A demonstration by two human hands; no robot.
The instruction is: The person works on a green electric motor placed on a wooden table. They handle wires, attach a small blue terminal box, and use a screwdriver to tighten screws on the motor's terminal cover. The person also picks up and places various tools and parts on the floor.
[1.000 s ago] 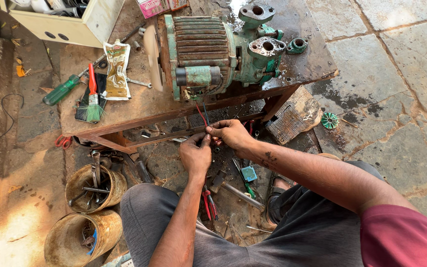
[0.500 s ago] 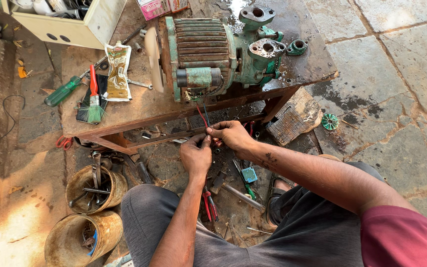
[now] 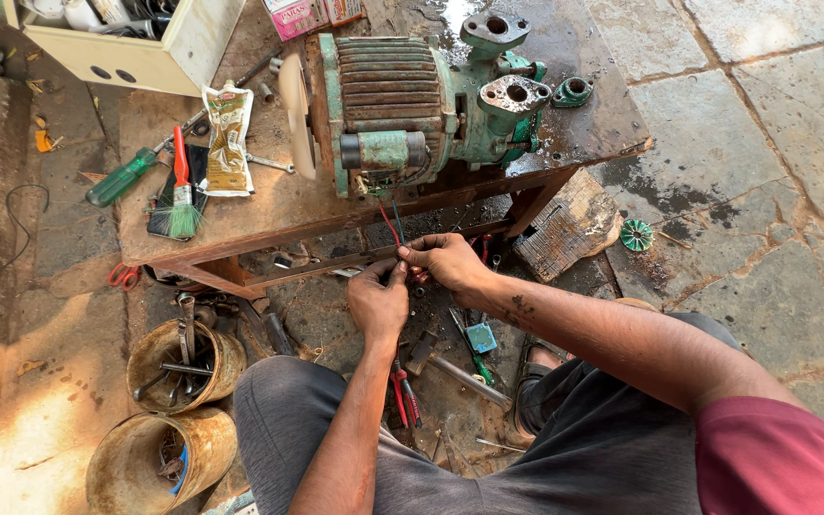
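Two thin wires, one red and one dark, running from the underside of the green pump motor down toward 6 o'clock, long axis near vertical with a slight lean toward 5 o'clock, lower ends meeting at the fingertips. Hanging just in front of the rusty table's front edge, near the middle of the view. Left hand at 6 o'clock of the wires, fingers together and pinched on the wire ends. Right hand at 4 o'clock of them, touching the left, fingers curled together and pinched on the same ends.

On the table, at 12 o'clock of the hands: one pump motor lying with its ribbed body toward 9 o'clock and its two open flanges toward 3 o'clock. At 9 to 10 o'clock: one green-handled screwdriver, one red-handled brush, one printed sachet. One cream-coloured box at 11 o'clock.

On the ground: one pair of red-handled scissors at 9 o'clock, two rusty tins holding tools at 7 to 8 o'clock, red-handled pliers at 6 o'clock between the knees, one small blue part at 5 o'clock, one green impeller at 3 o'clock, beside a ribbed wooden block.
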